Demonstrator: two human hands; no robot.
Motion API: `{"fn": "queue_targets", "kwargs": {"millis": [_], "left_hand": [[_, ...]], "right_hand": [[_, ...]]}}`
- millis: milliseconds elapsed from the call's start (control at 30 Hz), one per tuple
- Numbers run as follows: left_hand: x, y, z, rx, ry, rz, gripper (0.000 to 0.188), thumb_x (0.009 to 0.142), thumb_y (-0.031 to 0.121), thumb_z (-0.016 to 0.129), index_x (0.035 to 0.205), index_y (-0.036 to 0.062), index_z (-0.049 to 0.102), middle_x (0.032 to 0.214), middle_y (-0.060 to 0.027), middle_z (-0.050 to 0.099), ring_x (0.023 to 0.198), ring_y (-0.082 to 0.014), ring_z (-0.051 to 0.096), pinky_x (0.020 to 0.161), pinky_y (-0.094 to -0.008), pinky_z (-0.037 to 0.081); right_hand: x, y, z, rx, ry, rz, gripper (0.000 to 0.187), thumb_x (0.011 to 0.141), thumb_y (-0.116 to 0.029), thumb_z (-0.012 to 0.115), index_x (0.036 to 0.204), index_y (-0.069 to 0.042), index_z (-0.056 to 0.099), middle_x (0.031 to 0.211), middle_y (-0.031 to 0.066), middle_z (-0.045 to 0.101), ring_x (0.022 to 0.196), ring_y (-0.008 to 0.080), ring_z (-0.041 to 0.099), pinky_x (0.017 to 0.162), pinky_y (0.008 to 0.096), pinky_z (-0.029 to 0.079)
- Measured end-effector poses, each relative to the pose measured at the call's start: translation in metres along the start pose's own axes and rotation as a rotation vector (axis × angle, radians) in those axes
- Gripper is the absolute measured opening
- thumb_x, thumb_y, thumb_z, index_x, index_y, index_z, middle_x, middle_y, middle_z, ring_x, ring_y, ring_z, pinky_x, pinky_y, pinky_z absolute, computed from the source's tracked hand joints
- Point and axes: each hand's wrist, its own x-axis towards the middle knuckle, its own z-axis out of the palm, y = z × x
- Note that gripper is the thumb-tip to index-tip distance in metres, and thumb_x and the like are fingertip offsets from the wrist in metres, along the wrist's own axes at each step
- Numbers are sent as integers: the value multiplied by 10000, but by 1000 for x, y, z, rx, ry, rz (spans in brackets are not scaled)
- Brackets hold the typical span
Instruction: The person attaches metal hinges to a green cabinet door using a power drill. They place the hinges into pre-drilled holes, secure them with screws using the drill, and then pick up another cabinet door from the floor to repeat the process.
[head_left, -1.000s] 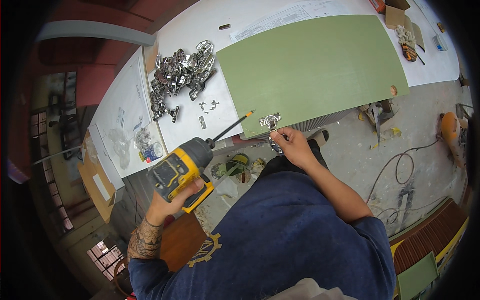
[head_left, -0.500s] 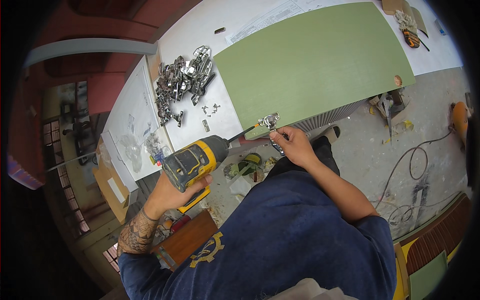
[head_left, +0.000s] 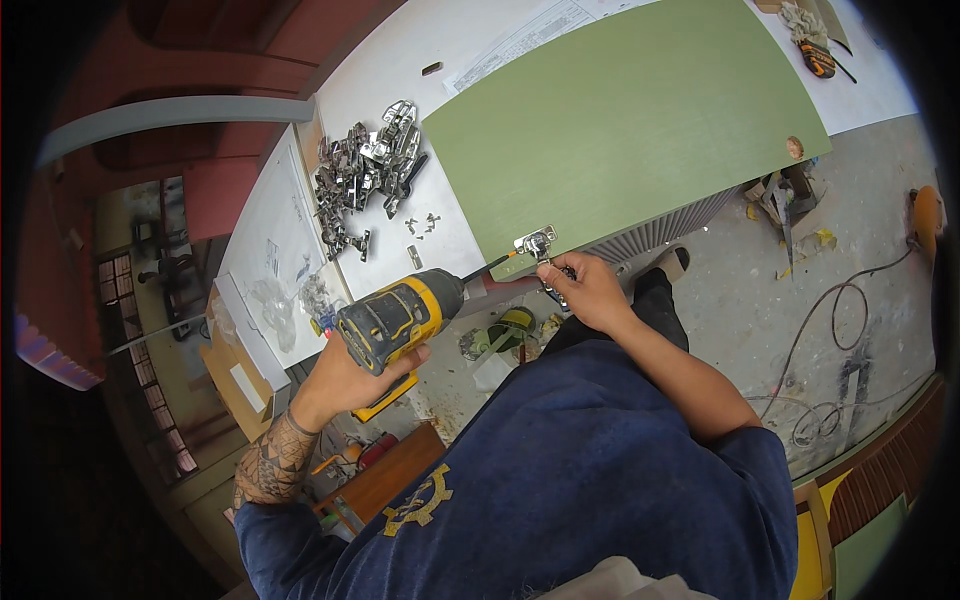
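Note:
My left hand (head_left: 342, 385) is wrapped round the grip of a yellow and black cordless drill (head_left: 400, 318). Its long dark bit (head_left: 485, 269) points right and slightly up, the tip reaching the edge of a shiny metal cabinet hinge (head_left: 537, 241). That hinge lies at the near left corner of a green panel (head_left: 630, 120). My right hand (head_left: 592, 292) pinches the hinge's arm, thumb on top, just off the panel's near edge. Whether a screw sits at the bit's tip is too small to tell.
Left of the panel, a pile of metal hinges (head_left: 365, 175) and several small screws (head_left: 422, 225) lie on the white tabletop (head_left: 390, 255). An orange-handled tool (head_left: 817, 60) rests at the far right. A hose (head_left: 835, 330) snakes over the floor at right.
The drill has shifted slightly right, toward the hinge. My right hand keeps its pinch on the hinge. The whole view has tilted a little.

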Motion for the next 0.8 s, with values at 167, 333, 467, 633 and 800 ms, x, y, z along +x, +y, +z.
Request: {"fn": "queue_targets", "kwargs": {"millis": [167,333,467,633,800], "left_hand": [[3,3,2,-1,15,25,342,920,277,761,1142,20,715,1061,-149,742,951,-312,718,869,-401,571],[4,2,3,-39,20,2,337,915,262,765,1142,19,715,1048,-143,748,936,-288,723,860,-388,572],[4,5,1,2,27,9,341,914,261,768,1148,18,716,1040,-141,750,934,-279,725,863,-384,573],[4,3,1,-32,25,-6,344,919,278,767,1144,22,720,1035,-137,751,935,-280,724,865,-384,572],[4,3,2,0,31,-2,341,917,282,768,1138,26,720,1036,-138,750,936,-287,722,867,-391,571]], "right_hand": [[0,3,1,18,33,-36,472,960,-458,702,1055,0,767,770,160,710,665,235,650,657,382,503],[-1,1,0,5,32,-33,471,956,-455,706,1055,1,768,796,171,716,682,247,654,666,386,504],[-1,-2,0,-4,18,-7,468,951,-452,710,1052,1,771,790,178,712,680,253,653,664,392,501],[-1,-1,0,-3,25,-11,469,947,-453,714,1051,1,772,782,177,709,680,254,654,664,393,501],[0,1,0,7,23,-8,474,945,-458,716,1044,2,773,768,167,707,674,255,652,664,394,504]]}}
